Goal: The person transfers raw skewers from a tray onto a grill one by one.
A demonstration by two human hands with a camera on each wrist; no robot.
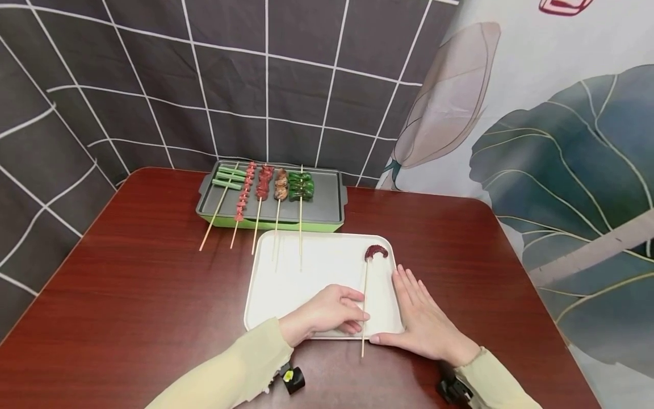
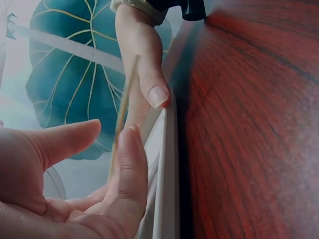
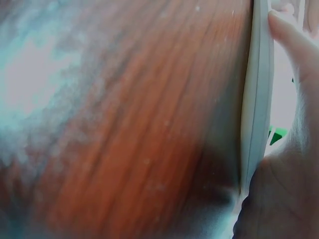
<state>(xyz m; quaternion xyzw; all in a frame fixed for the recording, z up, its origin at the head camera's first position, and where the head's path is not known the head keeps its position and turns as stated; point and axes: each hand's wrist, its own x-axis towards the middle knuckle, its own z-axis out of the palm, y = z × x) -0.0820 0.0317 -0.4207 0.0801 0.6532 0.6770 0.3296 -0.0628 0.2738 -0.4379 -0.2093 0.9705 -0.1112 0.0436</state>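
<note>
A skewer (image 1: 365, 284) lies lengthwise over the right part of a white tray (image 1: 311, 261), its lower end past the near rim. At its far tip is a dark red, curved piece (image 1: 376, 250) that looks like an octopus tentacle. My left hand (image 1: 329, 309) is at the stick's lower half, fingers loosely bent. In the left wrist view, the thumb (image 2: 75, 137) stands apart from the index finger, with the stick (image 2: 120, 117) beyond the fingertips. My right hand (image 1: 426, 326) rests with straight fingers along the tray's right side, its thumb at the near rim.
Behind the tray stands a grey grill pan (image 1: 327, 199) on a green base. Several skewers lie on it, including green stalks (image 1: 228, 177), red meat (image 1: 263, 182), browned meat (image 1: 281, 184) and green pepper (image 1: 301, 186), their sticks overhanging the front. All stand on a reddish-brown table (image 1: 168, 255).
</note>
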